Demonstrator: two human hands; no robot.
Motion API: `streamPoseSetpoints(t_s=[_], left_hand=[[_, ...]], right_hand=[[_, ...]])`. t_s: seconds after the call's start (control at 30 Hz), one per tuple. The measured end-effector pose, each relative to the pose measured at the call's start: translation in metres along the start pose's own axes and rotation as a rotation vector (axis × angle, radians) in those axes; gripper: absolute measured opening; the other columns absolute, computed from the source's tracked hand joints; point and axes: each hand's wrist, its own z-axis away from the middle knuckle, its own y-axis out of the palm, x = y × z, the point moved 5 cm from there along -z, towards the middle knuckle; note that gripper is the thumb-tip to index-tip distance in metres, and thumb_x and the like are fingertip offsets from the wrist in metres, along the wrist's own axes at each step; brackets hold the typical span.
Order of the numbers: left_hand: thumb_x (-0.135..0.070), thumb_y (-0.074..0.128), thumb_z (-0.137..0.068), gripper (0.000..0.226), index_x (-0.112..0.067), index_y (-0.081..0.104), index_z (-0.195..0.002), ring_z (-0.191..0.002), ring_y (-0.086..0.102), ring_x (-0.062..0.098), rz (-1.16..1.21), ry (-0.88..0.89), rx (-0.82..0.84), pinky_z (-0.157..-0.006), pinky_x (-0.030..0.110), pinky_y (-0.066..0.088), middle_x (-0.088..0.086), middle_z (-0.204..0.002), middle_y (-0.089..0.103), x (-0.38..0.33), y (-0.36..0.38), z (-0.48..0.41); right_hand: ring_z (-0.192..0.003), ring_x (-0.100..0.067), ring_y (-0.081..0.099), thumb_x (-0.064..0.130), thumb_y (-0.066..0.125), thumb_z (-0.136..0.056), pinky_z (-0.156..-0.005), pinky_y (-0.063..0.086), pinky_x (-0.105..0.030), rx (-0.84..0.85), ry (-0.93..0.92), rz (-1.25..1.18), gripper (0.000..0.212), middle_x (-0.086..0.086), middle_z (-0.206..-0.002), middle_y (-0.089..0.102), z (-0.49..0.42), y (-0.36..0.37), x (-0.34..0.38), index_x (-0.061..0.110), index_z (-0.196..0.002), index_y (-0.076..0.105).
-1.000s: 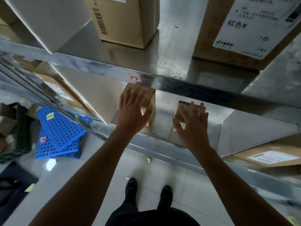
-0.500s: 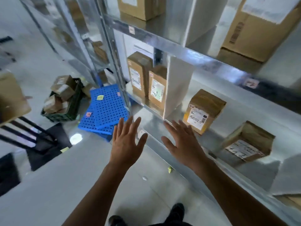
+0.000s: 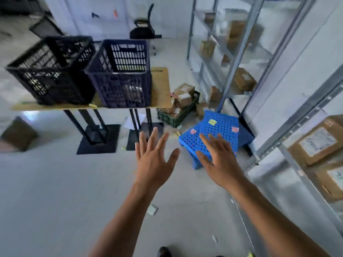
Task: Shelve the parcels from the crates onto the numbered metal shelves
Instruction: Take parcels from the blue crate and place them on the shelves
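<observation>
Head view: the left hand (image 3: 154,158) and the right hand (image 3: 220,160) are both spread wide with fingers straight, holding nothing, out over the pale floor (image 3: 55,191). Brown cardboard parcels (image 3: 183,93) sit heaped in the dark green plastic crate (image 3: 178,115) on the floor beside the grey metal shelving (image 3: 234,71). The tall dark blue slotted crate (image 3: 120,75) on the wooden tabletop (image 3: 161,89) may hold more, though blur hides its contents. Bright blue perforated plastic panels (image 3: 219,130) lie stacked askew near the green crate, so a hurried step could catch them. The heap rises above the rim, so pulling out a low parcel would likely tumble the others.
</observation>
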Motion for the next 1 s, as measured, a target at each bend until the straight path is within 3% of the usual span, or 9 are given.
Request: streamPoseSetpoints(t_s=[0.2,0.3,0.43,0.73,0.9,1.0], left_hand=[[-0.073,0.031,-0.095,0.069,-0.043,0.030,-0.157,-0.158,-0.012,0.022,-0.006,-0.148,-0.097,-0.127,0.048,-0.005,-0.008,-0.172,0.012,0.076,-0.041,-0.038],[-0.075,0.024,-0.092,0.072,-0.042,0.032,-0.156,-0.159,-0.011,0.021,-0.008,-0.197,-0.125,-0.128,0.046,-0.005,-0.009,-0.171,0.014,0.101,-0.048,-0.069],[-0.076,0.022,-0.094,0.072,-0.041,0.035,-0.155,-0.158,-0.012,0.017,-0.059,-0.205,-0.147,-0.126,0.040,-0.011,-0.010,-0.171,0.015,0.128,-0.055,-0.134],[-0.073,0.025,-0.097,0.067,-0.043,0.034,-0.156,-0.159,-0.009,0.018,-0.176,-0.162,-0.071,-0.128,0.046,-0.003,-0.009,-0.172,0.014,0.155,-0.076,-0.309],[-0.079,0.020,-0.094,0.073,-0.044,0.032,-0.156,-0.158,-0.009,0.018,-0.114,-0.148,-0.016,-0.129,0.047,0.001,-0.011,-0.171,0.012,0.167,-0.085,-0.379],[-0.077,0.027,-0.094,0.068,-0.047,0.034,-0.155,-0.159,-0.006,0.015,-0.065,-0.143,0.062,-0.128,0.048,0.006,-0.015,-0.170,0.014,0.190,-0.091,-0.425]], right_hand=[[-0.162,-0.026,0.003,0.055,0.042,-0.104,-0.130,0.011,-0.052,0.071,-0.170,-0.059,0.066,-0.007,-0.172,0.025,-0.087,0.041,0.077,0.033,-0.164,0.027],[-0.162,-0.020,-0.001,0.071,0.025,-0.097,-0.131,0.011,-0.050,0.112,-0.212,-0.092,0.075,0.000,-0.173,0.020,-0.135,0.061,0.093,0.038,-0.164,0.023],[-0.162,-0.018,-0.001,0.071,0.023,-0.101,-0.131,0.010,-0.049,0.100,-0.244,-0.122,0.073,-0.001,-0.173,0.021,-0.214,0.081,0.098,0.035,-0.165,0.024],[-0.161,-0.018,-0.004,0.067,0.024,-0.102,-0.130,0.013,-0.053,0.064,-0.280,-0.147,0.071,-0.001,-0.174,0.017,-0.397,0.080,0.108,0.036,-0.166,0.021],[-0.162,-0.021,-0.003,0.072,0.018,-0.100,-0.130,0.013,-0.053,0.105,-0.295,-0.095,0.076,-0.003,-0.174,0.016,-0.471,0.084,0.118,0.034,-0.166,0.021],[-0.161,-0.019,-0.003,0.075,0.013,-0.096,-0.129,0.008,-0.048,0.123,-0.297,-0.077,0.080,-0.002,-0.174,0.015,-0.510,0.093,0.121,0.037,-0.166,0.020]])
